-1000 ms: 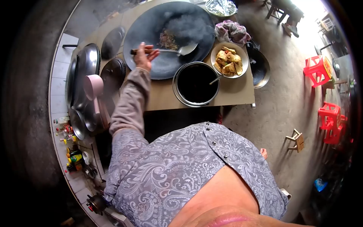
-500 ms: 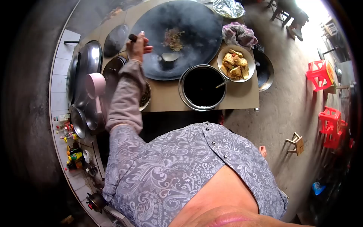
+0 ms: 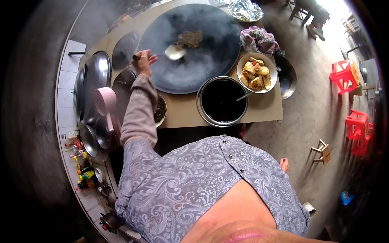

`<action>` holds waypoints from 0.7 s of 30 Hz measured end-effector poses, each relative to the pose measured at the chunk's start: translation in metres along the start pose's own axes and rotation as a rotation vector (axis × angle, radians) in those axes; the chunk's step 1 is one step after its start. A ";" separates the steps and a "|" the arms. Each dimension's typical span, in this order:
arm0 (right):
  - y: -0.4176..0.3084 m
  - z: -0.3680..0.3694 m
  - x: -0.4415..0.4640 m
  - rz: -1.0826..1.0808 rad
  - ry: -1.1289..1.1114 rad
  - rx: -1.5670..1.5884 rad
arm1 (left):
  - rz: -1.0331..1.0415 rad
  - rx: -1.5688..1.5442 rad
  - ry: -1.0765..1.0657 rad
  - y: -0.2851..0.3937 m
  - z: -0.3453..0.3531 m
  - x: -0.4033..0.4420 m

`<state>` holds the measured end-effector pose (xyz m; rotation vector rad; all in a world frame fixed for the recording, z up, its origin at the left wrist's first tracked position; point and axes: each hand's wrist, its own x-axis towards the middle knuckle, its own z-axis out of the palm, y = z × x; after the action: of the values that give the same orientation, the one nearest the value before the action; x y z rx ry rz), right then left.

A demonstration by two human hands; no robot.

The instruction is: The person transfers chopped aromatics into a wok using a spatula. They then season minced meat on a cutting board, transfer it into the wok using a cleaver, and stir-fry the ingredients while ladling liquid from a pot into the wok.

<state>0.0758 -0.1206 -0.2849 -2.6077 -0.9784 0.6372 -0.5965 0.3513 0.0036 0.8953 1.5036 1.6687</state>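
My left hand (image 3: 144, 62) is closed round the dark handle of a wok spatula (image 3: 175, 52), over the left edge of a large black wok (image 3: 190, 77). The spatula's pale blade lies in the wok, against the lower left of a small brownish clump of food (image 3: 189, 39). Steam blurs the wok's surface. Beside my body on the right, a small part of my right hand (image 3: 284, 165) shows past the shirt; its fingers are mostly hidden.
A steel pot of dark liquid (image 3: 199, 103) stands at the wok's front, beside a bowl of fried pieces (image 3: 274, 83). A crumpled cloth (image 3: 259, 41) and foil-covered dish (image 3: 245, 11) sit behind. Pans, a pink ladle (image 3: 105, 99) and bottles line the left; stools (image 3: 322, 152) stand right.
The spatula blade has moved up and left, from below the food to its lower left side. The food looks browner and more bunched. My left hand sits slightly lower; the whole view has shifted a little.
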 end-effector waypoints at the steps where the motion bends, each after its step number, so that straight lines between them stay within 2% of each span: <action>1: -0.008 -0.001 -0.002 -0.031 0.009 0.005 | 0.004 -0.090 -0.015 -0.015 0.015 0.019; 2: -0.013 -0.004 -0.006 -0.062 0.015 0.007 | 0.005 -0.178 -0.028 -0.013 0.030 0.019; 4: -0.017 -0.012 -0.013 -0.071 0.022 0.028 | 0.069 -0.060 -0.335 0.019 0.050 0.019; 7: -0.017 -0.015 -0.015 -0.034 0.050 0.062 | 0.406 0.418 -0.737 0.024 0.076 0.046; 8: -0.016 -0.015 -0.015 -0.042 0.069 0.043 | 0.791 0.637 -0.727 0.014 0.087 0.043; 10: -0.017 -0.009 -0.008 -0.063 0.092 0.053 | 1.100 0.705 -0.821 -0.017 0.098 0.033; 12: -0.008 -0.003 -0.001 -0.077 0.093 0.093 | 1.096 0.892 -1.040 -0.027 0.093 0.003; 13: -0.001 0.002 0.002 -0.065 0.081 0.102 | 1.190 1.029 -1.151 -0.029 0.089 -0.010; 14: 0.004 0.007 0.005 -0.057 0.065 0.109 | 1.169 1.012 -1.215 -0.020 0.081 -0.024; 16: 0.004 0.011 0.007 -0.051 0.038 0.095 | 0.890 0.646 -1.094 0.000 0.070 -0.030; 17: -0.004 0.008 0.004 -0.052 0.032 0.075 | 0.875 0.676 -0.872 0.019 0.070 -0.032; 19: -0.015 0.007 0.004 -0.064 0.031 0.037 | 0.221 0.566 -0.479 0.058 0.063 -0.031; 20: -0.016 0.006 0.004 -0.078 0.030 0.036 | 0.099 0.417 -0.386 0.066 0.054 -0.022; 21: -0.016 0.006 0.004 -0.093 0.028 0.032 | 0.033 0.416 -0.343 0.072 0.037 -0.011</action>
<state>0.0669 -0.1056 -0.2850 -2.5197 -1.0653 0.5867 -0.5628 0.3556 0.0783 1.3557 1.6196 1.1602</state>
